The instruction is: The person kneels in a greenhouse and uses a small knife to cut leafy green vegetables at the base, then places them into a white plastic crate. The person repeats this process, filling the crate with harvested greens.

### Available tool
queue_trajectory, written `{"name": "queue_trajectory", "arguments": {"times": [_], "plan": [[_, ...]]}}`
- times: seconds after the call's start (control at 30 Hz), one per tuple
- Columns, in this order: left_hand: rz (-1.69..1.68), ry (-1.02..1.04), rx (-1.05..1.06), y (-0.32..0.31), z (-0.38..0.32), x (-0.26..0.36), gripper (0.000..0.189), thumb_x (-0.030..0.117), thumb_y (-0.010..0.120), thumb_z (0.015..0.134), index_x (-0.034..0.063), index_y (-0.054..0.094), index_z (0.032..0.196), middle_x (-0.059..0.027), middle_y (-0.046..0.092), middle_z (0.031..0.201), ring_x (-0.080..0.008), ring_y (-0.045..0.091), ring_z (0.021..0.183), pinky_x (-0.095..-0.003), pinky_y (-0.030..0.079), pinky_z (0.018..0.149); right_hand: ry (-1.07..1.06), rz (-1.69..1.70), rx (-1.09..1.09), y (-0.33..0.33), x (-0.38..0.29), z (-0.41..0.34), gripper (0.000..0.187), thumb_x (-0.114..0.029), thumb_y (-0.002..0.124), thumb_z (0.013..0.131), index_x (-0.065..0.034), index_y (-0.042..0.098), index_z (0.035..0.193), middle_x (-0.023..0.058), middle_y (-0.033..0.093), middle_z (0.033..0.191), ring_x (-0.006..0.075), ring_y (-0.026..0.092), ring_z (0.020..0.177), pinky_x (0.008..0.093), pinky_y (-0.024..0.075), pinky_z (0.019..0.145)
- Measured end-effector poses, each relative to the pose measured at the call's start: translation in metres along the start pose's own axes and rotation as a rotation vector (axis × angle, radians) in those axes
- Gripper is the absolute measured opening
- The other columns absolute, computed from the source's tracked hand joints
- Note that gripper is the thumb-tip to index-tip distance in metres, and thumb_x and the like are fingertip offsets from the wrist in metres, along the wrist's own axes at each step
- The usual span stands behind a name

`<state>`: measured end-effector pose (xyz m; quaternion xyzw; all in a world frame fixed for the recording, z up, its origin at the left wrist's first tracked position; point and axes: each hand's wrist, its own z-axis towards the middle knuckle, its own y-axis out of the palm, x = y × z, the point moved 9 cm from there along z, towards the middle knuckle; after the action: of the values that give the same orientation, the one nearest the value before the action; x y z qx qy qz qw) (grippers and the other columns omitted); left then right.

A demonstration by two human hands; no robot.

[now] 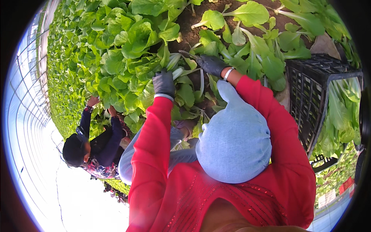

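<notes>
My left hand (164,83), in a dark grey glove, is closed around the pale base of a leafy green plant (175,61) at the edge of the dense crop. To its right, my right hand (213,65), also gloved and with a silver bracelet at the wrist, grips a thin, dark, narrow tool (188,54). The tool's tip points left towards the plant's stalks; its exact kind cannot be told. Loose leafy greens (258,55) lie on the soil just beyond and right of my right hand. The fingers are partly hidden by leaves.
A black plastic crate (308,101) stands at the right, beside more cut greens (339,113). A co-worker (101,145) in a dark cap crouches at left, both hands among the plants. A rounded light blue cloth form (234,136) blocks the view before my chest.
</notes>
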<state>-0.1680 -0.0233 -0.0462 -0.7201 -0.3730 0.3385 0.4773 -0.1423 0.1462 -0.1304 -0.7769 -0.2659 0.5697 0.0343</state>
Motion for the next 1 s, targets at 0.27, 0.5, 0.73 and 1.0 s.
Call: {"name": "queue_trajectory", "arguments": {"times": [0.27, 0.5, 0.73, 1.0], "plan": [[-0.205, -0.065, -0.08, 0.009, -0.002, -0.017, 0.016, 0.011, 0.062, 0.073, 0.0103, 0.064, 0.089, -0.0156, 0.064, 0.097, -0.0364, 0.062, 0.086, -0.0458, 0.048, 0.075, -0.002, -0.048, 0.0, 0.014, 0.012, 0.013, 0.039, -0.038, 0.041, 0.095, -0.0026, 0.057, 0.095, 0.0233, 0.062, 0.088, 0.043, 0.059, 0.085, 0.0492, 0.0451, 0.076], [-0.268, -0.088, -0.043, 0.02, -0.008, -0.026, 0.022, 0.019, 0.07, 0.071, 0.0136, 0.067, 0.092, -0.0133, 0.066, 0.087, -0.0347, 0.062, 0.084, -0.0453, 0.048, 0.076, -0.008, -0.118, 0.004, 0.025, 0.013, 0.022, 0.033, -0.032, 0.041, 0.095, -0.0041, 0.058, 0.098, 0.0218, 0.063, 0.088, 0.0416, 0.059, 0.082, 0.0496, 0.0457, 0.074], [-0.36, -0.106, 0.01, 0.024, -0.01, -0.027, 0.024, 0.014, 0.071, 0.067, 0.0136, 0.066, 0.09, -0.0131, 0.065, 0.084, -0.0349, 0.062, 0.081, -0.045, 0.048, 0.074, -0.081, -0.094, -0.095, 0.039, 0.016, 0.028, 0.027, -0.026, 0.04, 0.095, -0.0047, 0.057, 0.096, 0.0213, 0.062, 0.086, 0.0407, 0.059, 0.08, 0.0484, 0.046, 0.072], [-0.643, -0.095, -0.29, -0.027, -0.008, -0.028, 0.036, 0.025, 0.075, 0.069, 0.011, 0.068, 0.101, -0.0153, 0.068, 0.093, -0.0296, 0.067, 0.083, -0.0366, 0.052, 0.078, 0.103, 0.114, 0.039, -0.036, 0.005, -0.043, 0.026, -0.031, 0.052, 0.093, -0.0069, 0.059, 0.1, 0.0151, 0.063, 0.088, 0.0272, 0.062, 0.078, 0.0372, 0.048, 0.068]]}}
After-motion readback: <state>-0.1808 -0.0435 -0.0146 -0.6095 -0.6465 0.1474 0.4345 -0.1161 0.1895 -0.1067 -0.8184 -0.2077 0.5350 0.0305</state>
